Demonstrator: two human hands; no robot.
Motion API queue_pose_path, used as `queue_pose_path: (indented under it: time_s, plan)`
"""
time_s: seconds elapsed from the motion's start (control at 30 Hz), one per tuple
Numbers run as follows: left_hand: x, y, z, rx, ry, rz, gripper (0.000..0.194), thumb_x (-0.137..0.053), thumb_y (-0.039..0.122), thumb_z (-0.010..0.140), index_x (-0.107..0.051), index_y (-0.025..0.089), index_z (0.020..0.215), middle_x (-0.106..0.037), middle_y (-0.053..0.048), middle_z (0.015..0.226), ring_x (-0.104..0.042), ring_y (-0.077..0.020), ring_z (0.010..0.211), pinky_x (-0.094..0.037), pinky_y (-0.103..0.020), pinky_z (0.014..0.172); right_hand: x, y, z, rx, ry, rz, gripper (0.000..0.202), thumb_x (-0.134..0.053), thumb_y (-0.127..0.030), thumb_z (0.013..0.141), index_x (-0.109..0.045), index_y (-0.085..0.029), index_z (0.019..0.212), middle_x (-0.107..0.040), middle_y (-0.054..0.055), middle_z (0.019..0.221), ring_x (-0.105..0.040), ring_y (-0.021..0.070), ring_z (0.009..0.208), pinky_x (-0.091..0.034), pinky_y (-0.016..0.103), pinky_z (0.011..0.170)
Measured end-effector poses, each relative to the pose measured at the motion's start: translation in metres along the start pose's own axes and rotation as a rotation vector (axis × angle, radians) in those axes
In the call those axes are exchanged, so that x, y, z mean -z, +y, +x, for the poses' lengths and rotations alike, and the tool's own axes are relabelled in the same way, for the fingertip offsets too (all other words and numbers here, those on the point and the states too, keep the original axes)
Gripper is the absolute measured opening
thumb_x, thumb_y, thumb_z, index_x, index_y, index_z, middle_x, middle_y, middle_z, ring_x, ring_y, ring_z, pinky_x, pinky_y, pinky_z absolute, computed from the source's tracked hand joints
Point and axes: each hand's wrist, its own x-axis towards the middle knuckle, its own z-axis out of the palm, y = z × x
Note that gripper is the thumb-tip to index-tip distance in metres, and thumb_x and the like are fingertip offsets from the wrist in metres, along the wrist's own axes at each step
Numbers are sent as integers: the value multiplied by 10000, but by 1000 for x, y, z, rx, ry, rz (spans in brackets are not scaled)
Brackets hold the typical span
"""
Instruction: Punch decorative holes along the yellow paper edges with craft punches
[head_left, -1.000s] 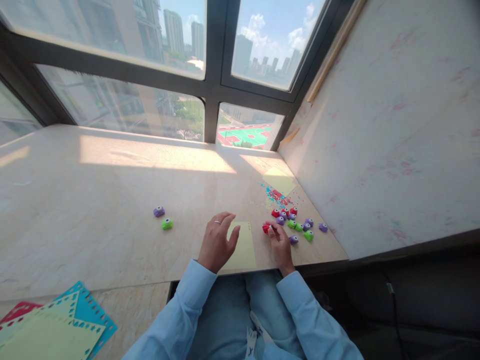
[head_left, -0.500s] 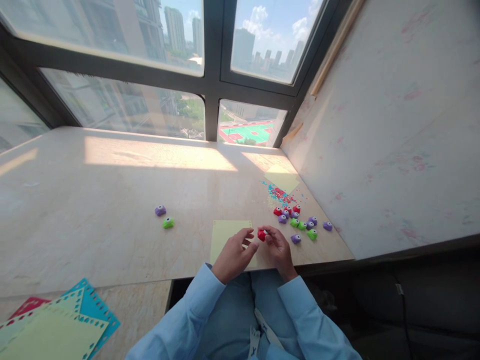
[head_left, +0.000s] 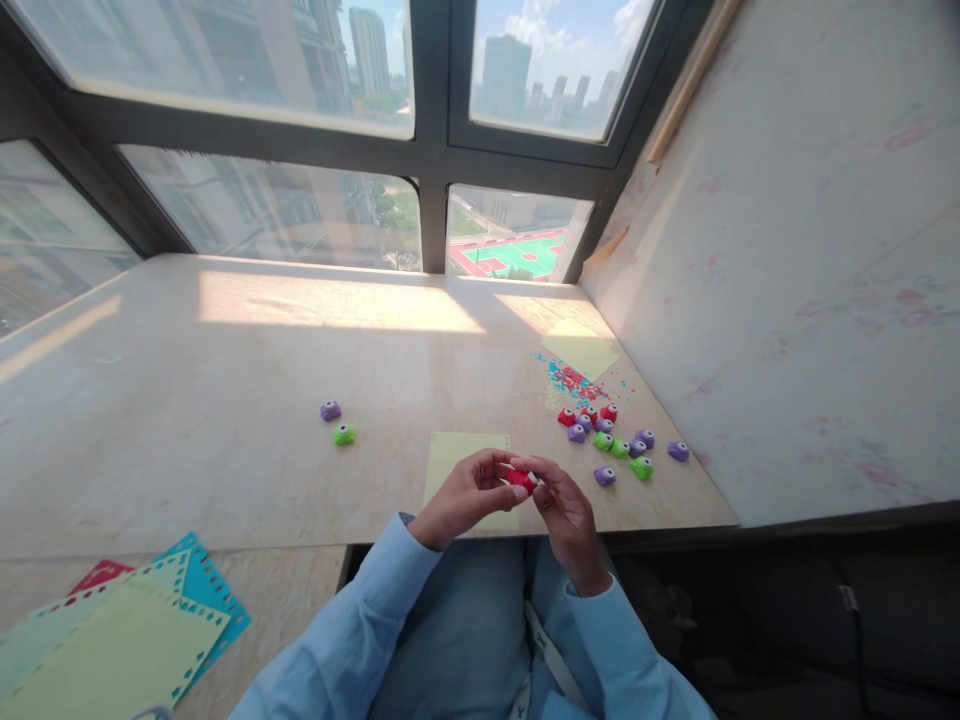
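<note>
A small red punch [head_left: 523,481] with a white part on top is held between both hands near the front edge of the ledge. My left hand [head_left: 474,492] pinches its left side with thumb and fingers. Around its right side are the fingers of my right hand [head_left: 564,505]. Beneath and behind my left hand lies a pale yellow sheet [head_left: 459,447], partly covered by that hand. Several red, purple and green punches stand to the right, among them a purple one [head_left: 604,476] nearest my right hand.
Paper confetti [head_left: 574,382] and another yellow sheet [head_left: 581,346] lie at the back right. A purple punch [head_left: 330,410] and a green punch [head_left: 344,435] stand left. Punched yellow sheets [head_left: 142,640] overlap blue and red ones at the lower left. A wall [head_left: 810,300] rises on the right.
My left hand has moved right and closed on the red punch, which was in my right hand alone. The camera view has shifted slightly.
</note>
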Motion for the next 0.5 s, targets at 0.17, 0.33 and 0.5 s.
queue_pose_path:
  time_s: [0.17, 0.33, 0.5]
  plan:
    - [17, 12, -4, -52, 113, 196, 385, -778, 313, 681, -638, 150, 1001, -708, -74, 927, -666, -189, 867, -534, -339, 790, -11, -13, -2, -34, 122, -42, 290, -607, -388, 910, -657, -274, 1172, -676, 81, 1197, -620, 253, 1077, -494, 457, 969]
    - [52, 18, -5, -271, 503, 809, 148, -606, 161, 732, -631, 167, 878, -667, -57, 875, -648, -174, 787, -548, -343, 768, -19, -72, -15, -72, 88, 186, 163, -686, -400, 852, -677, -270, 949, -678, 37, 781, -636, 202, 699, -547, 354, 637]
    - [85, 18, -7, -258, 626, 1156, 162, -574, 144, 744, -635, 166, 893, -667, -69, 866, -634, -207, 796, -532, -371, 770, -9, -130, -65, 28, -250, 382, 219, -620, -554, 789, -659, -483, 993, -654, 3, 601, -626, 250, 576, -514, 406, 496]
